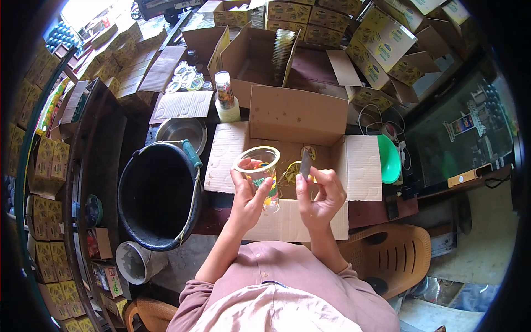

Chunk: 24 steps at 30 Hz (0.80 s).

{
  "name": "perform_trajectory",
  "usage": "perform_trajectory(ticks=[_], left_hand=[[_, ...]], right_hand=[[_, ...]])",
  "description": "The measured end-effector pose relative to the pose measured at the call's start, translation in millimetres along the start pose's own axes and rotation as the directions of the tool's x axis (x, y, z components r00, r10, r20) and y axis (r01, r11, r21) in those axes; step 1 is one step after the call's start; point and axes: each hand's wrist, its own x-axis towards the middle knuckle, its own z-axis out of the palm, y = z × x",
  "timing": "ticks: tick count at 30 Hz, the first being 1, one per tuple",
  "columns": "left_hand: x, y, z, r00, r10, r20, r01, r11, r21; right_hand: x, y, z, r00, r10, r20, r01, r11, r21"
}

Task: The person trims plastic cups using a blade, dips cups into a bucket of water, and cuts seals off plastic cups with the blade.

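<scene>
My left hand [250,193] is wrapped round a clear plastic cup [271,206] with a yellow rim and a coloured print. The cup is tilted, its open top facing up. In my right hand [322,199] a small dark flat blade [305,165] is pinched between thumb and fingers, pointing up, just right of the cup and apart from it. Both hands are over an open cardboard box [298,116]. Thin yellow strips [290,174] show between the hands, near the box's inside.
A large black bucket [157,193] stands left, with a metal bowl [181,135] behind it. A stack of cups [224,91] rises behind the box's left flap. A green bowl [389,159] is at right. An orange chair [395,254] stands lower right.
</scene>
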Motion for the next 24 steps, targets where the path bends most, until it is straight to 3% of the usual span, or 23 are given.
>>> perform_trajectory(ticks=[1, 4, 8, 10, 11, 12, 14, 15, 16, 19, 22, 24], left_hand=[[0.5, -1.0, -1.1, 1.000, -0.015, 0.006, 0.015, 1.000, -0.023], [3.2, -6.9, -6.8, 0.998, -0.057, 0.015, 0.059, 0.994, -0.095], [6.3, -15.8, -14.5, 0.992, -0.128, 0.006, 0.126, 0.964, -0.233], [7.7, -15.1, -16.7, 0.985, -0.172, 0.009, 0.166, 0.936, -0.311], [10.5, -16.7, -16.9, 0.985, -0.174, -0.023, 0.157, 0.930, -0.332], [12.2, -18.2, -15.1, 0.987, -0.157, -0.028, 0.145, 0.958, -0.249], [12.8, -19.4, -13.2, 0.992, -0.121, -0.029, 0.118, 0.991, -0.068], [13.7, -21.2, -10.1, 0.994, -0.090, -0.063, 0.095, 0.993, 0.073], [13.3, -29.9, -4.0, 0.992, 0.018, -0.128, -0.006, 0.995, 0.097], [12.2, -44.5, 9.3, 0.988, 0.076, -0.132, -0.022, 0.928, 0.372], [13.7, -62.0, 29.4, 0.983, 0.152, -0.098, -0.127, 0.966, 0.224], [17.7, -66.9, 27.5, 0.960, 0.263, -0.097, -0.189, 0.863, 0.468]], right_hand=[[3.8, 2.5, -2.7, 1.000, -0.009, -0.011, 0.009, 1.000, -0.007], [5.5, 26.4, -6.5, 0.982, 0.173, -0.069, -0.162, 0.976, 0.146], [5.9, 64.0, -10.0, 0.964, 0.256, -0.071, -0.250, 0.965, 0.082], [5.5, 91.7, -9.5, 0.991, 0.135, -0.010, -0.135, 0.984, -0.117], [6.6, 105.5, -8.9, 0.967, 0.179, 0.179, -0.114, 0.939, -0.324], [7.4, 116.0, -8.4, 0.901, 0.256, 0.350, -0.046, 0.860, -0.509], [-4.4, 135.8, -4.7, 0.653, 0.672, 0.350, -0.066, 0.510, -0.857], [-1.2, 132.1, -4.2, 0.672, 0.648, 0.358, -0.015, 0.496, -0.868], [5.3, 128.8, -4.9, 0.671, 0.645, 0.366, -0.108, 0.573, -0.812], [7.5, 100.2, -6.0, 0.656, 0.652, 0.380, -0.355, 0.711, -0.607], [8.0, 77.3, 2.2, 0.652, 0.669, 0.357, -0.373, 0.692, -0.618], [7.1, 71.0, 4.7, 0.642, 0.698, 0.318, -0.345, 0.633, -0.693]])
